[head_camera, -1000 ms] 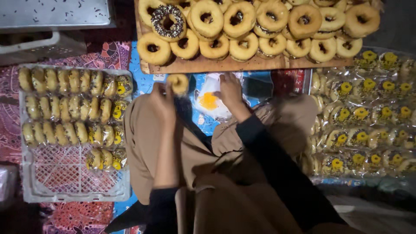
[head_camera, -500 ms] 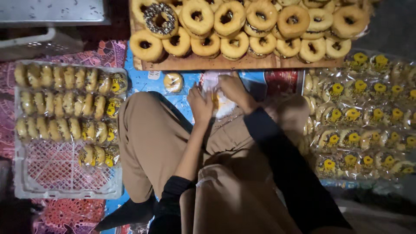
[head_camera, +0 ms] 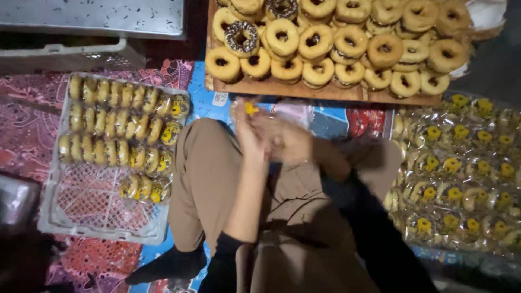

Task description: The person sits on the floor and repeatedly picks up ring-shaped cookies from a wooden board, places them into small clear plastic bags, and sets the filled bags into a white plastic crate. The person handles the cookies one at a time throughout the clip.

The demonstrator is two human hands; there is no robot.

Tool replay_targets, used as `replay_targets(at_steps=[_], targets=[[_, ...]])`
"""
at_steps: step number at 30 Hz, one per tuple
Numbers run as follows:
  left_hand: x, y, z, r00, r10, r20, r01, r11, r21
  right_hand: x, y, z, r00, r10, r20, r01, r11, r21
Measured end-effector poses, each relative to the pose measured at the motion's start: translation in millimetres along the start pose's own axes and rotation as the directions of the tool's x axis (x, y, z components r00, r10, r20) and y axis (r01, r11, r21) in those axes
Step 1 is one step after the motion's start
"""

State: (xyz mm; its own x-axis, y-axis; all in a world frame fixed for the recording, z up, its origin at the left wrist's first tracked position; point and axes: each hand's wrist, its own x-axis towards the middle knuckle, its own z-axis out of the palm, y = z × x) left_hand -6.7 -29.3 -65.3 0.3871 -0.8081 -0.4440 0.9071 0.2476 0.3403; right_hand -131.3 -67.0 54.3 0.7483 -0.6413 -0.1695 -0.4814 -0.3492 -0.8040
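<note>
Sitting cross-legged on a patterned floor mat (head_camera: 32,125), the person works over their lap in brown trousers (head_camera: 217,179). Ahead lies a wooden board (head_camera: 304,91) stacked with unwrapped ring doughnuts (head_camera: 347,38), one of them dark-sprinkled (head_camera: 241,37). To the person's right, a broad spread of wrapped doughnuts (head_camera: 461,173) in clear bags with yellow labels covers the floor. To the left sits a white plastic crate (head_camera: 81,217), its far half filled with rows of wrapped doughnuts (head_camera: 119,130) standing on edge; the near half shows bare lattice.

Both hands meet above the knees, just short of the board. The left hand (head_camera: 247,138) is raised, fingers closed on the edge of a clear plastic bag (head_camera: 287,114) bearing a small yellow mark. The right hand (head_camera: 290,144) is blurred by motion; it touches the same bag from the other side, but whether its fingers are closed on it cannot be told. The bag's contents are unclear.
</note>
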Motion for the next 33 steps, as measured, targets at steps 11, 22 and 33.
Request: replay_targets(at_steps=[11,22,33], targets=[[27.0,106.9,13.4,0.994,0.022,-0.107,-0.072,0.866,-0.495,100.8,42.6,-83.4,0.858,-0.095,-0.505,-0.128,0.912,-0.389],[-23.3,33.5,20.3,0.899,0.154,0.41,0.109,0.827,-0.551,-27.5,-33.3,71.0,0.728,-0.175,-0.663,-0.043,0.953,-0.299],[-63.3,33.5,8.2,0.885,0.378,0.274,-0.463,0.779,0.423,-44.0,-46.3,41.5,0.8,-0.25,-0.545,0.305,0.952,0.011]])
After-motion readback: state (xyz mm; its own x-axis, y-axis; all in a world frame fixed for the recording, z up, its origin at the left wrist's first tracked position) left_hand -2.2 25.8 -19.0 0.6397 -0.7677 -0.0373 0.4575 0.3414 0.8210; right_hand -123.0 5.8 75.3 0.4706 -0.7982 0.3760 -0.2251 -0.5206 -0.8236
